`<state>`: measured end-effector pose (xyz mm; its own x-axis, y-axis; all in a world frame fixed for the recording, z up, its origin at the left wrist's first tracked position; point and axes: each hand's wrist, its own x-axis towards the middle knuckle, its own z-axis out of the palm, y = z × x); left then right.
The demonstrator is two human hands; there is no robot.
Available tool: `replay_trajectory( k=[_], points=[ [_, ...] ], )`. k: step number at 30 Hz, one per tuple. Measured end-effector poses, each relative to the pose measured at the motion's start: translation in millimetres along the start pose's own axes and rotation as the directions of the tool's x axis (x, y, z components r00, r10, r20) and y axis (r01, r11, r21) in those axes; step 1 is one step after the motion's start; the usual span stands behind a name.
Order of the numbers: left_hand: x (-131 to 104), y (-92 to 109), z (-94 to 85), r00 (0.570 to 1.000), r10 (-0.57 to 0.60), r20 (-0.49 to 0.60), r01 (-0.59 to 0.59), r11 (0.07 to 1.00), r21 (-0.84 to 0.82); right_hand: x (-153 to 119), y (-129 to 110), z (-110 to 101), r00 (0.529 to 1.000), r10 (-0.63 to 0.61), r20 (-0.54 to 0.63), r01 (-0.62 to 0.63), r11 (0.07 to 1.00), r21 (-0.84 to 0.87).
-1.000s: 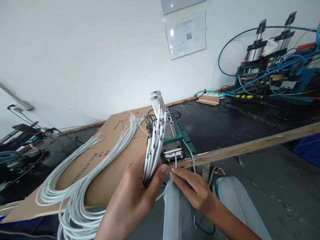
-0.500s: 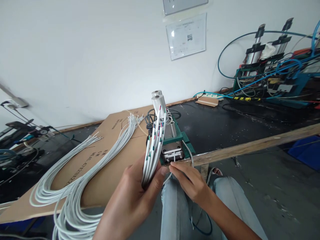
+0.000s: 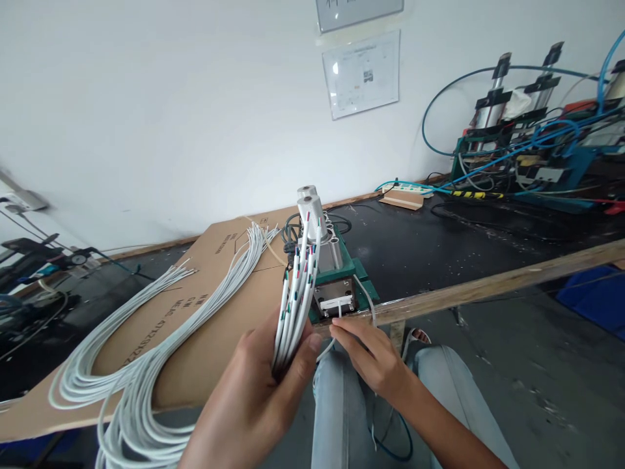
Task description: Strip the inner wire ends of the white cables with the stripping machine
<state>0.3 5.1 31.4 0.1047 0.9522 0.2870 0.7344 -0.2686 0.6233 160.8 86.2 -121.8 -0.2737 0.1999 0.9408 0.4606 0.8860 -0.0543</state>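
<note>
My left hand (image 3: 273, 384) is closed around a bundle of white cables (image 3: 295, 312); their upper ends show short coloured wire tips in green, red and dark tones. To its right, my right hand (image 3: 368, 352) pinches a single white cable (image 3: 340, 311) between thumb and fingers. That cable's end sits at the front slot of a small green bench machine (image 3: 347, 268) with knurled metal cylinders on top. What the cable end touches inside the slot is hidden.
Long bundles of white cable (image 3: 195, 319) lie on a flat cardboard sheet (image 3: 205, 260) at left and hang over its edge. Pneumatic machines with blue hoses (image 3: 537, 130) stand on the black bench (image 3: 415, 241) at right. A power strip (image 3: 407, 189) lies near the wall.
The view has shifted slightly. Both hands keep their grips, and the single cable stays at the machine's front slot.
</note>
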Motion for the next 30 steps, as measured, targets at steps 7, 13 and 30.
replay_trajectory(
  k=[7, 13, 30],
  points=[
    [-3, 0, 0.1, 1.000, -0.008, -0.025, 0.006, 0.997, -0.074, 2, 1, 1, 1.000, 0.021, -0.015, -0.020, 0.999, 0.038],
    [-12, 6, 1.0, 0.987, -0.153, -0.049, 0.145, 0.981, -0.132, 0, -11, -1, 0.999, 0.004, -0.038, 0.003, 0.986, 0.166],
    [-76, -27, 28.2, 0.992, -0.126, -0.008, 0.127, 0.992, 0.027, -141, -122, 69, 0.795, 0.252, 0.552, -0.396, 0.904, 0.159]
  ],
)
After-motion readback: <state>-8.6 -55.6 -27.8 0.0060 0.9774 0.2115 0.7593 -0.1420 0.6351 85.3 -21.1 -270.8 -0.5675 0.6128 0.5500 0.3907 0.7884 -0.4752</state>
